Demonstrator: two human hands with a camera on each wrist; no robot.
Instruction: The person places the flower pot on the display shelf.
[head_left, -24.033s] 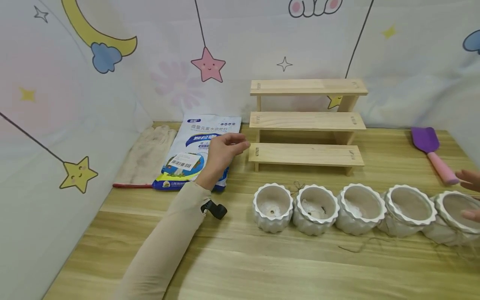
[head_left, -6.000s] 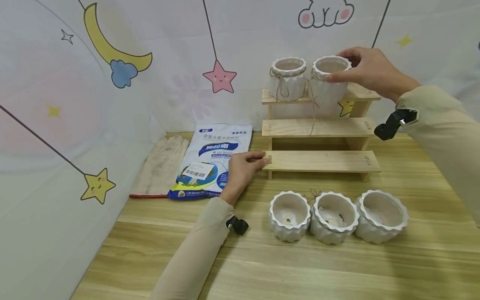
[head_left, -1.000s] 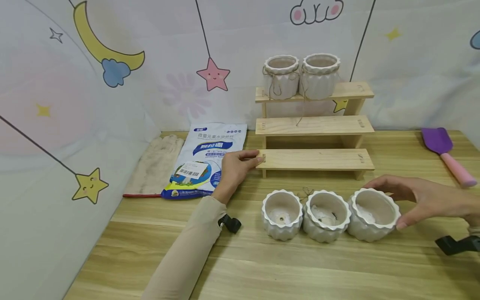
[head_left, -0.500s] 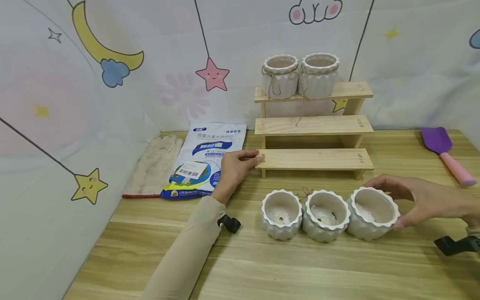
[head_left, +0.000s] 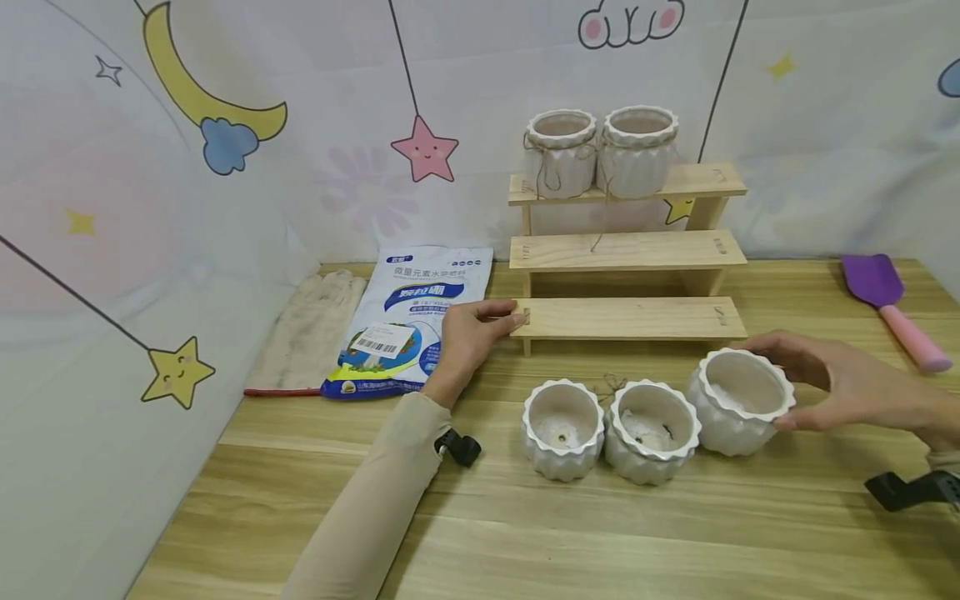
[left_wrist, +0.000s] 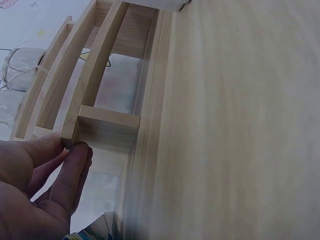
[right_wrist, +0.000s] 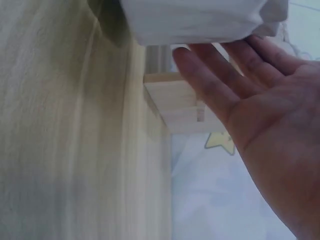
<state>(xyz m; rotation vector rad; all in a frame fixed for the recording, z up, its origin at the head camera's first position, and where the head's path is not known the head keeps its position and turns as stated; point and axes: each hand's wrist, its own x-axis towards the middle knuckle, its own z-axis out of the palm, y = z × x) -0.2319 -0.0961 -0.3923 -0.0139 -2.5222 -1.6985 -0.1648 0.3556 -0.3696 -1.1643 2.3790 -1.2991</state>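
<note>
My right hand [head_left: 862, 387] grips a white scalloped flowerpot [head_left: 731, 429] by its right side, thumb in front and fingers behind. In the right wrist view the pot [right_wrist: 195, 25] is raised off the table. My left hand [head_left: 471, 342] pinches the left end of the lowest board of a three-tier wooden plant stand [head_left: 630, 318]; the left wrist view shows thumb and fingers at the board's corner [left_wrist: 72, 125]. Two more white pots, a left one [head_left: 562, 458] and a middle one [head_left: 651, 462], stand on the table. Two twine-tied pots [head_left: 562, 171] sit side by side on the top tier.
A white and blue printed bag [head_left: 408, 287] lies left of the stand, beside a pale cloth glove [head_left: 307, 333] with a red edge. At the right lies a purple shovel [head_left: 873, 279] with a pink handle. A printed curtain [head_left: 345, 100] hangs behind.
Since the earliest frame, two twine-tied pots have gone from the table to the top tier. Just now my right hand has raised the rightmost table pot slightly backward. The left hand stays put.
</note>
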